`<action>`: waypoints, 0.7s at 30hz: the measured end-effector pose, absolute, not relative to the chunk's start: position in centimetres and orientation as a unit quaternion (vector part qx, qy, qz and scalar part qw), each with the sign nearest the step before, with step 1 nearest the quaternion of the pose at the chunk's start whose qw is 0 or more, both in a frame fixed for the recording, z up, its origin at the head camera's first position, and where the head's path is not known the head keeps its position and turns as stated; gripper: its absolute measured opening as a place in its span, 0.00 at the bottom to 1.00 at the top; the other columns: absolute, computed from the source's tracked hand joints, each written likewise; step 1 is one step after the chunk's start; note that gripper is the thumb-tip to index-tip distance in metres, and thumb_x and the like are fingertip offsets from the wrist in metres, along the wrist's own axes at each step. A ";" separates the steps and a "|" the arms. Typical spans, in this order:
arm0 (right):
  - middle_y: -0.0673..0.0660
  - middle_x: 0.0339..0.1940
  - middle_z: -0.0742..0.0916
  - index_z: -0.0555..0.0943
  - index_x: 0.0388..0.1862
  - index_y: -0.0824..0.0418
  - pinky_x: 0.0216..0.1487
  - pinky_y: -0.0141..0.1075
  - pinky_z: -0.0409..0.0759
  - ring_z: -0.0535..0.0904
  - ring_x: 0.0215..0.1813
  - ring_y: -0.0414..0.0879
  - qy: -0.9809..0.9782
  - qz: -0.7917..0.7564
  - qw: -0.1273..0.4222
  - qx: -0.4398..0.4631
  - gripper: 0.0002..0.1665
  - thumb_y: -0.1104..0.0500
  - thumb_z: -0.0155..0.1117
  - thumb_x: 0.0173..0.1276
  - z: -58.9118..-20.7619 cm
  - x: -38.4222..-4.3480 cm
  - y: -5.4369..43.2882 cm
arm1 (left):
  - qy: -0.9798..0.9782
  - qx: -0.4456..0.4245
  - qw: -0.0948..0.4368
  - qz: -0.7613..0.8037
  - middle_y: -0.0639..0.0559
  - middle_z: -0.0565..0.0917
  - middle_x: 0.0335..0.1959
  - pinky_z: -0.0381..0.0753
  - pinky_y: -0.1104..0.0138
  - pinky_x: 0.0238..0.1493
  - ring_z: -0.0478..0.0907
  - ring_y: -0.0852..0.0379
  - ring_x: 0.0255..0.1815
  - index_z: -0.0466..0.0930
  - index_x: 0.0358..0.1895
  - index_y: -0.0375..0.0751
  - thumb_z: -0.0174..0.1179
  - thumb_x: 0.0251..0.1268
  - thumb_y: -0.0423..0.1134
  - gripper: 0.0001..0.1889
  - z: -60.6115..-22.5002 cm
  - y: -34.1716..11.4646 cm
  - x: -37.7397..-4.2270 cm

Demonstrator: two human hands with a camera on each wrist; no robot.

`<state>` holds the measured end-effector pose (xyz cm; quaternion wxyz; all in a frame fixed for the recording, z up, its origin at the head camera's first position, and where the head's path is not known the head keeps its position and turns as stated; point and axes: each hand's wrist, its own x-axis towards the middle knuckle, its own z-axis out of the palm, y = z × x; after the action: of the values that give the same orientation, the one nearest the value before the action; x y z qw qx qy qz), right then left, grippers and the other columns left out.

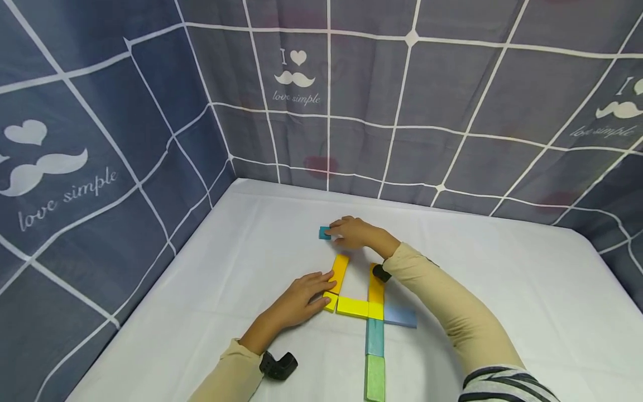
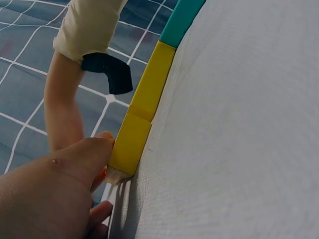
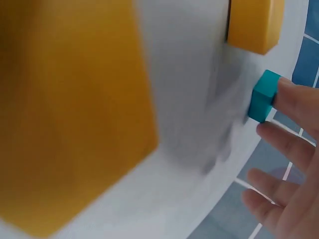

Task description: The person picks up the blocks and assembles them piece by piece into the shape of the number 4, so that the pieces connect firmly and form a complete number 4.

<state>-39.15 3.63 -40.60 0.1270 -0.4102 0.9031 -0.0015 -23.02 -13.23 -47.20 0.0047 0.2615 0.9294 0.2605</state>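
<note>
My right hand reaches to the far part of the white cloth, beside a small teal block. One fingertip touches the block's side, a second lies at its lower corner, and the other fingers are extended apart from it. My left hand rests at the left end of the block line, its thumb against a small yellow block and its fingers over an orange-yellow block. A long yellow block lies just right of the small one.
Another orange block lies under the right wrist camera, joined to a yellow square. A blue block extends rightward; a teal-green block and a green block run toward me. Grey checked curtains border the table.
</note>
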 end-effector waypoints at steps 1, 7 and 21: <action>0.57 0.67 0.70 0.67 0.66 0.51 0.65 0.58 0.58 0.58 0.69 0.63 0.905 0.001 0.132 -0.404 0.25 0.54 0.52 0.69 -40.5 -39.1 3.8 | 0.929 0.261 0.005 0.262 0.57 0.63 0.68 0.61 0.50 0.64 0.60 0.50 0.69 0.70 0.62 0.51 0.50 0.67 0.49 0.22 -47.2 -13.2 -23.0; 0.56 0.68 0.69 0.66 0.66 0.49 0.68 0.57 0.54 0.56 0.71 0.61 0.914 0.026 0.166 -0.369 0.26 0.52 0.51 0.70 -39.8 -39.0 4.6 | 0.928 0.263 0.004 0.265 0.57 0.63 0.68 0.61 0.50 0.64 0.60 0.50 0.69 0.70 0.62 0.50 0.50 0.67 0.48 0.21 -47.1 -13.2 -23.3; 0.57 0.67 0.70 0.67 0.66 0.49 0.67 0.57 0.55 0.56 0.70 0.61 0.914 0.046 0.197 -0.352 0.25 0.51 0.51 0.70 -39.1 -37.5 6.5 | 0.928 0.264 0.006 0.264 0.56 0.63 0.68 0.60 0.49 0.64 0.60 0.49 0.68 0.70 0.62 0.49 0.50 0.67 0.48 0.21 -46.9 -13.1 -23.1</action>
<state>-37.52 6.52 -39.08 0.1969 -0.3518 0.9140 0.0458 -23.13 -13.07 -46.92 0.0062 0.2637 0.9276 0.2645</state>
